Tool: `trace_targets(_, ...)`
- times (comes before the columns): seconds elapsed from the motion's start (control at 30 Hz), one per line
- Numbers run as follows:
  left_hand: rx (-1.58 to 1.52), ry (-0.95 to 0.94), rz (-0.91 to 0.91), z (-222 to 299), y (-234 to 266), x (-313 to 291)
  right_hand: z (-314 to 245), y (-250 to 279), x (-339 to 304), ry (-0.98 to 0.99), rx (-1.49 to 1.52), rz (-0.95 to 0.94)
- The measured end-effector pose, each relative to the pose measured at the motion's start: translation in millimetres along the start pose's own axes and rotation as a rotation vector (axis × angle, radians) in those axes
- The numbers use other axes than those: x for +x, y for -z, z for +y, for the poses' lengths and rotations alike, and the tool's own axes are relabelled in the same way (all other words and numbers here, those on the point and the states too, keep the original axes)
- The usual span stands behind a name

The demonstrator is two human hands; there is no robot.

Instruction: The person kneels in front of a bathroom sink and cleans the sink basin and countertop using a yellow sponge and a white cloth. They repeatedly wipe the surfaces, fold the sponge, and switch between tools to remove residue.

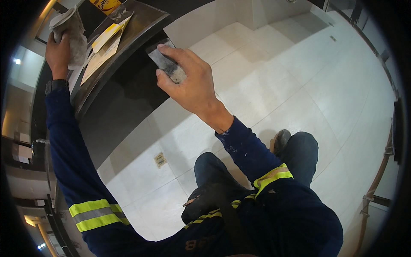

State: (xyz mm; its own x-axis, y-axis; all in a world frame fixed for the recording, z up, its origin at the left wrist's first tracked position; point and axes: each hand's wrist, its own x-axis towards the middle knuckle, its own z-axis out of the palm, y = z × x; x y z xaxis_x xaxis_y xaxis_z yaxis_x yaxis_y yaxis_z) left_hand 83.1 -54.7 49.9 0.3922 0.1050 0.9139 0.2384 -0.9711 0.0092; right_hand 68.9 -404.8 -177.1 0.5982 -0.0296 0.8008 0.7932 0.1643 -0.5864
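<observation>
Navy sleeve | flat tool gripped in right hand | cloth clutched in left hand

To my left I see a dark counter with a cream sheet and a yellow card lying on it, and a yellow packet near its far end. Below me spreads a pale tiled floor with a square drain cover set into it. Ahead stands a pale wall, and on my right runs a brown pole
</observation>
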Motion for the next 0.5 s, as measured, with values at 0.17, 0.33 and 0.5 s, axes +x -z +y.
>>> trace_targets(0.17,0.027,-0.009,-0.001,-15.2,-9.3,3.3,1.2,-2.5,15.9,0.123,-0.021,0.057)
trace_targets(0.33,-0.006,-0.021,-0.008,-18.7,-5.0,4.3,6.0,1.7,2.5,0.042,-0.018,-0.002)
trace_targets(0.5,0.0,-0.05,-0.004,-25.4,-9.2,9.7,15.4,1.8,13.1,0.186,-0.009,0.041)
